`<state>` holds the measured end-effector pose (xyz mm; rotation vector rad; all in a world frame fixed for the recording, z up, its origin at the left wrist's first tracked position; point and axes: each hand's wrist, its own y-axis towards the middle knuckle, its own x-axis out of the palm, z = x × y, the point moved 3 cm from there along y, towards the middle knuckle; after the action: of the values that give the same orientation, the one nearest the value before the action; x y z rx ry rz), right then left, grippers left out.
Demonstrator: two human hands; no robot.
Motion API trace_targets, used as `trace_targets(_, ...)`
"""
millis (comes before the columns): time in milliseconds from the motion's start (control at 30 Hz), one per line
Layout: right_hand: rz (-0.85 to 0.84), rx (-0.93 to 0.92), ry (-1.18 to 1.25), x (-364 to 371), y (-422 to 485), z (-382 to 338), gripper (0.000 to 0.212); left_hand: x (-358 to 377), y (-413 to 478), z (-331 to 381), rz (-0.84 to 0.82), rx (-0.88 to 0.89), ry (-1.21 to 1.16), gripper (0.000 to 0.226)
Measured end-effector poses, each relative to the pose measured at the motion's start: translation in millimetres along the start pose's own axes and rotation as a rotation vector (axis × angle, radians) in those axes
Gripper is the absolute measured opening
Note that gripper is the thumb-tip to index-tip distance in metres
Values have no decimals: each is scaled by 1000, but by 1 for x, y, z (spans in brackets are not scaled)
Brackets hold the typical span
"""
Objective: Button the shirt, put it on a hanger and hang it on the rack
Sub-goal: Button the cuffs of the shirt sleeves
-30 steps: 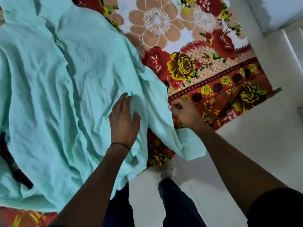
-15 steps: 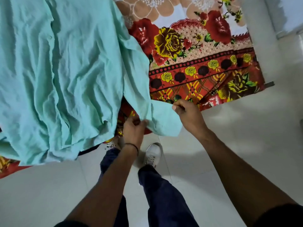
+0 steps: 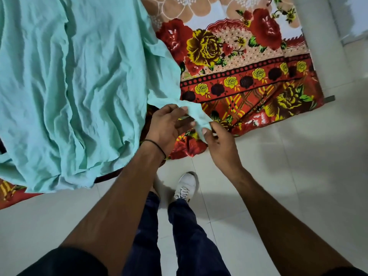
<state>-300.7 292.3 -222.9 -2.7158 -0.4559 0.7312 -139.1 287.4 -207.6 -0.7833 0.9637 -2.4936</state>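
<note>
Currently: crumpled mint-green cloth shirt, spread on red floral bedsheet; sleeve cuff pinched by left hand and right hand. Likely light, limp, sturdy; best held at seams, collar.

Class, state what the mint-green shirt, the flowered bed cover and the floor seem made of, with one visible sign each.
The shirt: thin woven fabric, perhaps cotton, matte; creases and drapes limp. The bed cover: printed cloth, matte; folds at the edge. The floor: glazed tile, probably ceramic; grout lines, soft reflections.
</note>
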Motion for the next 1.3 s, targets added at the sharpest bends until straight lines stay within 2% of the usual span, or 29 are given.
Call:
trace_targets(67,13,178,257,-3,4,3,20,-7,-1,-3,68,53,29,8)
trace_targets(167,-46,408,753,-3,10,5,20,-24,-8,-14,293,102,213,11)
trace_targets(233,-111,466,878,-2,11,3,23,-29,-16,-30,256,45,322,18)
trace_targets(333,-122,491,856,2,11,4,25,-36,-25,-51,68,-75,286,32)
trace_targets(467,-33,479,746,7,10,10,21,-48,-28,-55,75,-67,161,21)
trace_targets(600,91,405,639,11,2,14,19,-49,-34,-56,88,-48,60,31)
trace_targets(667,122,312,631,12,-4,11,24,-45,-41,-53,148,75,174,41)
trace_targets(767,103,187,605,15,-10,3,29,-39,-53,-45,317,392,718,44)
trace_targets(800,89,170,602,17,-12,0,27,-35,-56,-44,300,447,804,39)
trace_targets(833,74,161,601,19,-12,-2,23,-32,-57,-46,227,439,795,32)
trace_targets(900,48,169,613,22,-14,-4,18,-27,-57,-49,63,333,627,23)
trace_targets(933,42,185,625,23,-14,-4,19,-26,-58,-50,31,298,551,24)
trace_targets(1033,27,226,636,25,-15,-1,18,-30,-56,-51,17,277,475,30)
trace_targets(1100,-10,253,625,26,-17,2,12,-32,-55,-50,15,284,499,33)
trace_targets(1233,-71,271,580,26,-20,3,25,-32,-53,-48,47,334,588,27)
trace_targets(1300,-94,246,500,25,-19,3,20,-33,-51,-47,53,346,603,27)
